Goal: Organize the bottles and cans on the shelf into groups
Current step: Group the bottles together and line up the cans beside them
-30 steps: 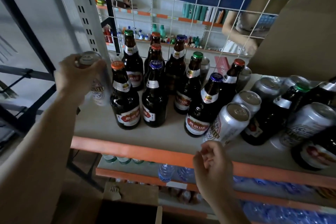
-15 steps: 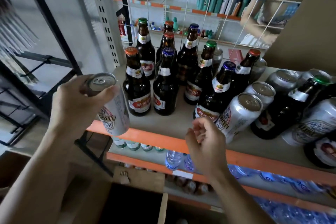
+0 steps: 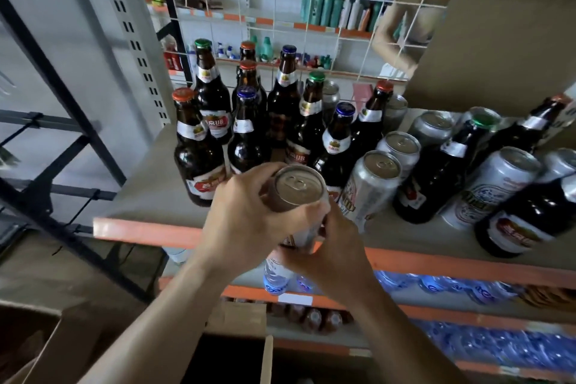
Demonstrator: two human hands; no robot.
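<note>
Before the shelf (image 3: 140, 230), left hand (image 3: 249, 218) and right hand (image 3: 338, 248) wrap around the can (image 3: 299, 188).

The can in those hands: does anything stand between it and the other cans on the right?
Nothing visible does. The left hand and right hand hold the can at the front edge of the shelf, right beside the nearest standing can.

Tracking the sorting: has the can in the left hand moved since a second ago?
Yes. The can went rightward, from left of the front orange-capped bottle to its right.
</note>
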